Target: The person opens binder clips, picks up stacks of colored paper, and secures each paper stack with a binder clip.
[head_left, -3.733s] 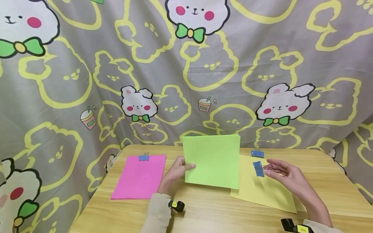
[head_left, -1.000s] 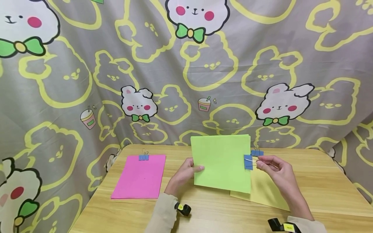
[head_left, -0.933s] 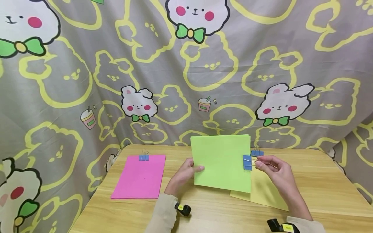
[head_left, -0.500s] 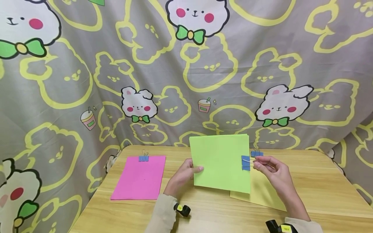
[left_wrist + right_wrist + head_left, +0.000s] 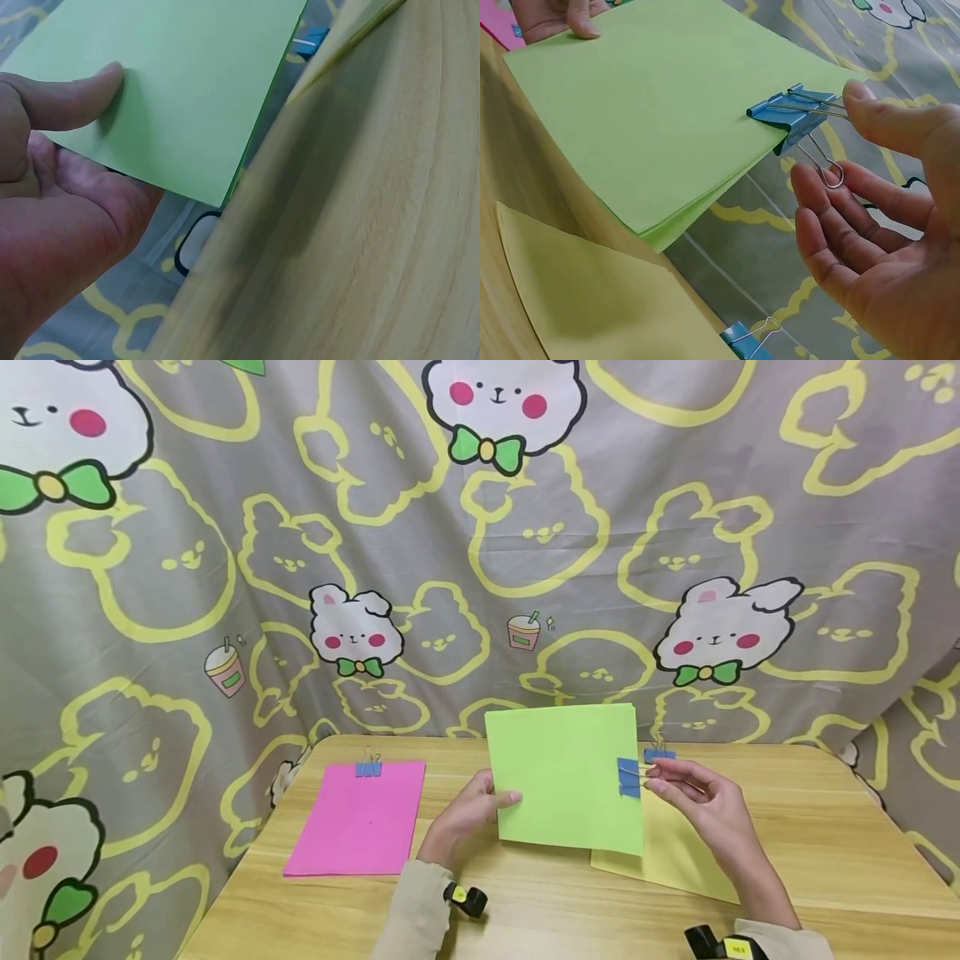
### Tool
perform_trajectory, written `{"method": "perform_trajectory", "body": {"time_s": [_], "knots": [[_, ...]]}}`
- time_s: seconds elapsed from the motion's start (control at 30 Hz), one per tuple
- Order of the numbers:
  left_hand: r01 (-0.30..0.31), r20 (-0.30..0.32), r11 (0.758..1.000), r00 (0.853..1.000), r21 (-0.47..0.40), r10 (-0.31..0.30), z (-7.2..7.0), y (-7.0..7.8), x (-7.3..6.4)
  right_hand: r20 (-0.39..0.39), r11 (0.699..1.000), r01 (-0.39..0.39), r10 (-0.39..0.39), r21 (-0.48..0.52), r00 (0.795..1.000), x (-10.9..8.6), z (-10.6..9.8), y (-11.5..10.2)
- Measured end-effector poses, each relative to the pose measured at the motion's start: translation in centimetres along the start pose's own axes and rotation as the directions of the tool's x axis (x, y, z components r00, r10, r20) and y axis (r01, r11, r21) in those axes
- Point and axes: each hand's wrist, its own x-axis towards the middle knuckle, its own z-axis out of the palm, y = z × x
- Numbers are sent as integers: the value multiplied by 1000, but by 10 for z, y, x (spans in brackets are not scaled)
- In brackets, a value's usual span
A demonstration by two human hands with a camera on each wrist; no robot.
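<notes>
One hand, the left hand (image 5: 471,806), pinches the green sheets (image 5: 558,777), thumb on their front. The right hand (image 5: 705,797) holds a blue clip (image 5: 628,777) between thumb and fingers; the clip sits on the sheets' edge nearest that hand. Yellow sheets (image 5: 678,852) lie below it on the tabletop (image 5: 540,910), pink sheets (image 5: 356,822) left of the left hand.

I grip the green paper (image 5: 172,82) by its edge with my left hand (image 5: 67,210), thumb flat on its face, my other fingers hidden behind. The near corner reaches beside the wooden table (image 5: 390,225), where a dark shadow falls. Past the paper I see a blue clip (image 5: 313,40), a yellow sheet (image 5: 351,34) and grey cloth (image 5: 142,277) with yellow outlines.
</notes>
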Motion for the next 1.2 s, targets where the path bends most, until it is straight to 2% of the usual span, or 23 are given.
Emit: {"method": "perform_trajectory", "body": {"time_s": [0.1, 0.33, 0.5, 0.6, 0.67, 0.77, 0.83, 0.87, 0.97, 1.07, 1.2], "knots": [[0, 7, 1000, 1000, -28, 1, -1, 0, 0, 0, 1000, -9, 9, 25, 1000, 0, 1, -1], [-7, 14, 999, 1000, -34, 7, -2, 0, -2, -5, 997, -53, 54, 63, 999, -1, 2, -3], [-57, 47, 992, 997, -111, 63, -7, -2, -2, -16, 997, -60, 61, 53, 998, -2, 3, -6], [-84, 39, 985, 995, -152, 91, -12, -2, -3, -16, 997, -61, 61, 52, 998, -3, 3, -7], [-76, 21, 985, 997, -152, 80, -15, 0, -6, -11, 997, -65, 66, 49, 998, -3, 3, -8], [-28, 8, 991, 1000, -128, 29, -21, 2, -12, -1, 997, -72, 72, 12, 997, -2, 3, -8], [-11, 26, 995, 1000, -96, 14, -27, 4, -17, 7, 997, -72, 73, -13, 997, -2, 3, -8], [-15, 55, 997, 998, -79, 20, -30, 4, -18, 11, 997, -73, 73, -27, 997, -2, 3, -8], [-71, 177, 997, 981, -34, 76, -37, 7, -20, 26, 996, -64, 66, -63, 998, -2, 3, -7], [-142, 295, 990, 946, 2, 135, -43, 8, -20, 38, 994, -53, 57, -91, 998, -3, 4, -8], [-171, 363, 985, 919, 25, 150, -48, 10, -20, 53, 994, -30, 36, -107, 998, -4, 5, -8]]}}
